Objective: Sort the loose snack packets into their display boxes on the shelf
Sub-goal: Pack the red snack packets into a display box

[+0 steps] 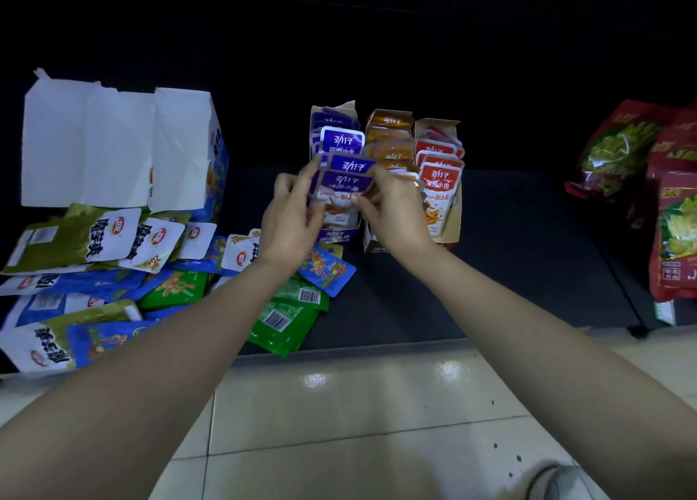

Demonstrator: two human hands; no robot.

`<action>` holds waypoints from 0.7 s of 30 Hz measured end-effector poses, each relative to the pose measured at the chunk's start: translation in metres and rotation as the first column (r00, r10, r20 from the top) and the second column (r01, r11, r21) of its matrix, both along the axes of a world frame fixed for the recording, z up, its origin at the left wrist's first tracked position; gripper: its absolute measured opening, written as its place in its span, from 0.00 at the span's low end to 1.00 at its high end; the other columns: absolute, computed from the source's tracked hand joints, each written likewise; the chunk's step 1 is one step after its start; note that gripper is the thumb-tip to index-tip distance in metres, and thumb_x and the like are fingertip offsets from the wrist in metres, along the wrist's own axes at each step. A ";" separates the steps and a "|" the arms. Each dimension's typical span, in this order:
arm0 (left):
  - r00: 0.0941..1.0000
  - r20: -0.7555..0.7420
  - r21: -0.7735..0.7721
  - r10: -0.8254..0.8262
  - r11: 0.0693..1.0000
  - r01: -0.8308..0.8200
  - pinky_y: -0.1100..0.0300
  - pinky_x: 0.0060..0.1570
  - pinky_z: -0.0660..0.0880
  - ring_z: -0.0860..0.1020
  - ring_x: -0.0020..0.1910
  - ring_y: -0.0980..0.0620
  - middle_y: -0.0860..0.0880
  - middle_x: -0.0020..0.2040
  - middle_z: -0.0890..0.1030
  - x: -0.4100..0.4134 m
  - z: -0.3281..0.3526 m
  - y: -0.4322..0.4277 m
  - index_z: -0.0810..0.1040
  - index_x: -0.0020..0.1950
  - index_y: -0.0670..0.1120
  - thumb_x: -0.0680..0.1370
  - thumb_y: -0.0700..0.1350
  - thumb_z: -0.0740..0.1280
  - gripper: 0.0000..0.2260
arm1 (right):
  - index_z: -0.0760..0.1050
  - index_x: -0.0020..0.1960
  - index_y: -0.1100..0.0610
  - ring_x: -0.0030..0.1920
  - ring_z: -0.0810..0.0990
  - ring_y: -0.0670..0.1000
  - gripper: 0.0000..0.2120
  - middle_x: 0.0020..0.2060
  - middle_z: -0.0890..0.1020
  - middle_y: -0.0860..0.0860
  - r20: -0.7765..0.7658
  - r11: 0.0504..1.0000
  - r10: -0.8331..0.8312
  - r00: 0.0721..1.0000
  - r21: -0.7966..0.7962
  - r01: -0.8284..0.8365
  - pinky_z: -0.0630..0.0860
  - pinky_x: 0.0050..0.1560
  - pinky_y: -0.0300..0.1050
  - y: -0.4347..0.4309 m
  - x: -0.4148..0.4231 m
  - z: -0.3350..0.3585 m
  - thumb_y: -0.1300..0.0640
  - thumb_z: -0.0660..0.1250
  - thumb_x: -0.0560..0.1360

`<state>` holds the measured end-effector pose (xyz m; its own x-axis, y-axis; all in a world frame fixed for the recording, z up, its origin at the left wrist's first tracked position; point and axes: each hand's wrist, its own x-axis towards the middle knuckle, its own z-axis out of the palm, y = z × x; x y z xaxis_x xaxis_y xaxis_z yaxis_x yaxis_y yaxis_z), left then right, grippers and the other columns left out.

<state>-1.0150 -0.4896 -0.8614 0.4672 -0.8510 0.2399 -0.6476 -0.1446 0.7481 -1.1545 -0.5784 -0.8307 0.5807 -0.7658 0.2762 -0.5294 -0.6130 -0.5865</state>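
Both hands are raised in front of three small display boxes that stand side by side on the dark shelf [509, 258]. The left hand [292, 216] and the right hand [394, 209] together grip a small stack of purple packets [345, 181], fingers curled round its two sides. The stack is held just over the front part of the purple box [333, 237], which already has purple packets standing in a row. How many packets are in the stack I cannot count, because the light is weak.

Just beside the purple box, to the right, is the orange box [390, 132], and then the red box [450, 213], both filled. On the left of the shelf a pile of loose packets [113, 273] lies in blue, green and white, below an opened white carton [113, 141]. At the far right stand large red bags [637, 152]. Below the shelf is a pale tiled floor [377, 405].
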 end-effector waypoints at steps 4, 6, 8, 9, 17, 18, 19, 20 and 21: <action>0.999 -0.044 0.040 0.022 0.999 -0.021 0.64 0.41 0.72 0.76 0.49 0.54 0.45 0.65 0.67 -0.005 -0.006 0.001 0.50 0.80 0.49 0.81 0.44 0.64 0.32 | 0.72 0.64 0.62 0.58 0.80 0.54 0.17 0.58 0.81 0.57 -0.091 0.999 0.023 0.996 -0.041 -0.026 0.76 0.54 0.44 -0.007 0.003 0.013 0.61 0.68 0.77; 0.997 -0.043 0.041 0.056 0.998 -0.054 0.61 0.43 0.73 0.77 0.48 0.53 0.44 0.65 0.68 -0.007 -0.006 0.001 0.52 0.79 0.47 0.80 0.44 0.64 0.31 | 0.72 0.64 0.61 0.59 0.80 0.54 0.17 0.59 0.81 0.57 -0.110 0.995 0.040 0.993 -0.082 -0.049 0.78 0.57 0.48 -0.009 0.002 0.017 0.62 0.68 0.76; 0.997 -0.040 0.056 0.066 0.996 -0.064 0.60 0.45 0.75 0.76 0.45 0.54 0.44 0.63 0.69 -0.008 -0.007 0.002 0.57 0.78 0.46 0.80 0.43 0.65 0.28 | 0.73 0.63 0.61 0.59 0.80 0.56 0.16 0.58 0.81 0.57 -0.153 0.994 0.033 0.988 -0.094 -0.048 0.79 0.56 0.52 -0.009 0.000 0.017 0.61 0.68 0.76; 0.998 -0.033 0.061 0.051 0.997 -0.049 0.60 0.46 0.75 0.75 0.44 0.55 0.44 0.62 0.69 -0.008 -0.008 0.003 0.58 0.78 0.47 0.80 0.42 0.64 0.28 | 0.73 0.62 0.61 0.58 0.80 0.56 0.15 0.58 0.81 0.58 -0.177 0.995 0.027 0.984 -0.093 -0.044 0.79 0.55 0.53 -0.008 -0.001 0.016 0.60 0.68 0.76; 0.997 -0.035 0.100 -0.071 0.992 0.074 0.57 0.50 0.76 0.72 0.59 0.53 0.45 0.64 0.64 -0.002 -0.017 0.011 0.48 0.79 0.55 0.80 0.41 0.64 0.34 | 0.73 0.59 0.59 0.53 0.80 0.55 0.11 0.56 0.80 0.55 -0.466 0.958 -0.108 0.878 -0.284 -0.034 0.68 0.39 0.44 0.004 0.008 0.011 0.57 0.66 0.77; 0.997 -0.039 0.094 -0.061 0.994 0.065 0.58 0.49 0.76 0.71 0.58 0.54 0.45 0.64 0.64 -0.001 -0.015 0.012 0.48 0.79 0.55 0.80 0.42 0.65 0.34 | 0.71 0.60 0.59 0.53 0.80 0.55 0.14 0.56 0.78 0.55 -0.385 0.965 -0.080 0.919 -0.261 -0.025 0.69 0.39 0.44 0.005 0.007 0.010 0.57 0.67 0.76; 0.998 -0.037 0.080 -0.043 0.996 0.046 0.58 0.48 0.75 0.71 0.57 0.55 0.45 0.65 0.64 0.001 -0.014 0.012 0.48 0.79 0.54 0.80 0.43 0.65 0.34 | 0.70 0.61 0.60 0.53 0.79 0.54 0.17 0.57 0.77 0.56 -0.272 0.973 -0.045 0.961 -0.229 -0.019 0.72 0.39 0.45 0.005 0.006 0.009 0.57 0.69 0.75; 0.999 -0.036 0.063 -0.024 0.998 0.026 0.59 0.47 0.75 0.71 0.57 0.55 0.46 0.65 0.64 0.002 -0.012 0.011 0.48 0.79 0.54 0.80 0.44 0.64 0.33 | 0.68 0.63 0.61 0.54 0.79 0.54 0.20 0.59 0.75 0.57 -0.166 0.978 -0.019 0.986 -0.209 -0.016 0.76 0.40 0.46 0.004 0.006 0.008 0.58 0.70 0.74; 0.999 -0.038 0.047 -0.012 0.999 0.014 0.59 0.47 0.75 0.71 0.56 0.55 0.46 0.64 0.64 0.004 -0.011 0.010 0.50 0.79 0.54 0.80 0.45 0.64 0.32 | 0.67 0.66 0.61 0.57 0.78 0.54 0.23 0.61 0.73 0.57 -0.105 0.978 -0.013 0.994 -0.208 -0.010 0.78 0.43 0.46 0.003 0.005 0.008 0.58 0.71 0.74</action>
